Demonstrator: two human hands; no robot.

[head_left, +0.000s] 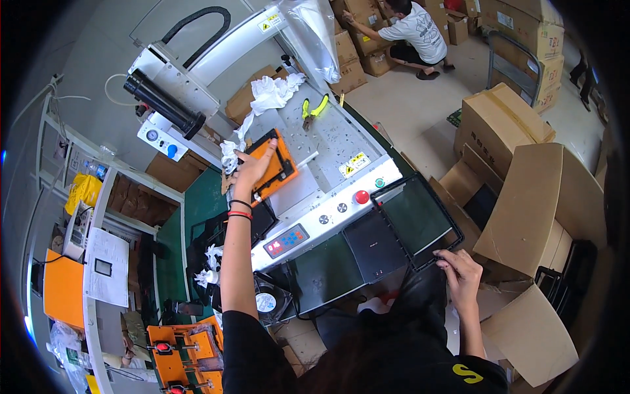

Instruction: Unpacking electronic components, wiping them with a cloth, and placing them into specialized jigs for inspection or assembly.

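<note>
My left hand [252, 165] grips an orange fixture plate [271, 174] with dark parts on it, tilted over the metal bed of a white bench-top machine [351, 207]. My right hand [458, 268] is closed on the lower corner of a thin black rectangular frame [451, 220], held at the machine's front right. A flat dark panel [374, 249] lies below the machine's front. Yellow-green cutters [315, 110] and crumpled white paper [272, 92] are on the bed, along with scattered small debris.
A black dispensing cylinder [164, 102] hangs at upper left. Cardboard boxes [525, 197] crowd the right side, near a trolley [515, 65]. A co-worker [420, 36] squats by stacked boxes at the back. Orange fixtures [180, 361] and a white shelving rack [147, 180] are at left.
</note>
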